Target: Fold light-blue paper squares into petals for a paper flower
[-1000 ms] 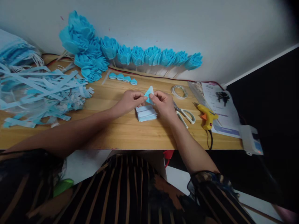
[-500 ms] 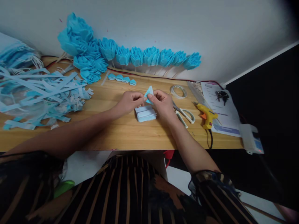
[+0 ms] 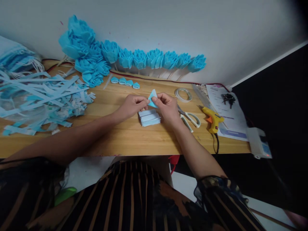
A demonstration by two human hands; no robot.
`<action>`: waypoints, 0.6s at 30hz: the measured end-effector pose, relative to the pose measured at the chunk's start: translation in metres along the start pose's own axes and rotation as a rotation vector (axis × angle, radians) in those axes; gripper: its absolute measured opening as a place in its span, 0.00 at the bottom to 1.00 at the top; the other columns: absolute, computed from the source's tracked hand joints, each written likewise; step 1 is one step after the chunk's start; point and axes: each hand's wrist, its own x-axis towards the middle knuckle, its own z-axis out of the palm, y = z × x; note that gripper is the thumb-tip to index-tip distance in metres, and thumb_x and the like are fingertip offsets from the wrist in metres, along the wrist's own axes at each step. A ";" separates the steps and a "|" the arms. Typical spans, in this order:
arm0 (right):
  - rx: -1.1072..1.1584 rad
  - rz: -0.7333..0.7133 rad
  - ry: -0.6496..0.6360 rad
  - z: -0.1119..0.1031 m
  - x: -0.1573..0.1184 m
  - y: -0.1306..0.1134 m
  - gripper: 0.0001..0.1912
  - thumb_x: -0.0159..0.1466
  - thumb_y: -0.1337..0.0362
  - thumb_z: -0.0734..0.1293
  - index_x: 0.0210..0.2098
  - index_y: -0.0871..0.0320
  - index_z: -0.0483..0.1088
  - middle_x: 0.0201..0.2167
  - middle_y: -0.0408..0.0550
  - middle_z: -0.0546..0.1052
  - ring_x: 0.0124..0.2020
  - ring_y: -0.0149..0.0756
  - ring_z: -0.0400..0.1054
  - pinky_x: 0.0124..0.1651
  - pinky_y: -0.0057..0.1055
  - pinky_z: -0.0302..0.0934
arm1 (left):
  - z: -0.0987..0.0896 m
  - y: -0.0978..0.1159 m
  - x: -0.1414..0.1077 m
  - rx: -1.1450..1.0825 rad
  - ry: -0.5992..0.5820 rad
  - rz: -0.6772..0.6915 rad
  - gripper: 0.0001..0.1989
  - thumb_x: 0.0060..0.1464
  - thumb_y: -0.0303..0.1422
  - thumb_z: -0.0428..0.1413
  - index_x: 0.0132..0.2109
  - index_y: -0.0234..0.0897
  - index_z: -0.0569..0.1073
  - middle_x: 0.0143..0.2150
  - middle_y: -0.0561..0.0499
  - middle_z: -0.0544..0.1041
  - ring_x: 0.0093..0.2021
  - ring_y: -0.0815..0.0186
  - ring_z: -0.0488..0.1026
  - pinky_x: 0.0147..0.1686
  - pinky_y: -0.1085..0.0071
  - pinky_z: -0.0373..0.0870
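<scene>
Between my two hands is a small light-blue piece of fabric, folded to a pointed triangle. My left hand pinches its left lower corner between thumb and fingers. On the right side, my right hand grips it with the thumb pressed on its front. Just below the hands lies a stack of pale blue cut pieces on the table. Scissors with pale handles rest beside my right hand, their blades partly hidden. Several small folded blue petals sit in a row farther back.
Blue fabric flowers on sticks lean along the wall. A heap of cut strips covers the table's left, with face masks behind. At right are a tape roll, a yellow glue gun, printed paper and keys.
The triangle's tip has narrowed and leans a little more to the left as my fingers fold it. Both hands stay in nearly the same place.
</scene>
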 end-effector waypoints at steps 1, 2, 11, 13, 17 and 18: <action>-0.001 0.001 0.000 0.000 0.000 0.000 0.19 0.60 0.47 0.74 0.29 0.56 0.72 0.24 0.38 0.68 0.27 0.28 0.57 0.33 0.30 0.52 | 0.000 0.001 0.000 0.005 -0.003 0.000 0.16 0.61 0.37 0.55 0.26 0.35 0.74 0.21 0.54 0.72 0.23 0.73 0.66 0.26 0.75 0.62; -0.001 0.003 0.001 0.000 0.000 0.000 0.18 0.60 0.47 0.74 0.28 0.56 0.72 0.24 0.38 0.68 0.27 0.28 0.57 0.33 0.30 0.52 | -0.001 0.001 -0.001 0.007 -0.004 -0.001 0.16 0.60 0.37 0.55 0.26 0.35 0.75 0.21 0.54 0.73 0.23 0.72 0.66 0.26 0.75 0.62; 0.005 0.011 0.009 0.000 0.000 0.001 0.19 0.60 0.47 0.74 0.29 0.56 0.73 0.25 0.39 0.69 0.28 0.28 0.58 0.33 0.30 0.54 | -0.001 0.004 -0.001 -0.015 0.001 -0.040 0.16 0.59 0.37 0.57 0.25 0.35 0.75 0.21 0.54 0.73 0.23 0.72 0.66 0.26 0.74 0.61; 0.006 0.021 0.007 0.001 -0.001 0.002 0.20 0.60 0.45 0.74 0.29 0.56 0.73 0.25 0.39 0.69 0.28 0.29 0.58 0.33 0.29 0.54 | 0.000 0.003 -0.001 -0.026 -0.004 -0.030 0.16 0.58 0.37 0.58 0.25 0.35 0.75 0.21 0.54 0.73 0.24 0.72 0.66 0.26 0.74 0.61; 0.058 -0.008 0.021 0.001 0.000 0.002 0.20 0.61 0.44 0.73 0.33 0.55 0.74 0.28 0.39 0.71 0.30 0.29 0.61 0.35 0.30 0.57 | 0.001 0.001 -0.001 -0.026 0.017 -0.023 0.14 0.56 0.35 0.59 0.24 0.35 0.74 0.21 0.53 0.73 0.23 0.72 0.66 0.25 0.75 0.60; 0.075 -0.023 0.037 0.000 0.000 0.001 0.20 0.62 0.43 0.72 0.35 0.54 0.74 0.29 0.40 0.72 0.30 0.29 0.62 0.36 0.30 0.58 | 0.001 0.001 -0.001 -0.024 0.024 -0.026 0.14 0.56 0.36 0.59 0.24 0.35 0.74 0.21 0.53 0.73 0.23 0.72 0.66 0.25 0.75 0.60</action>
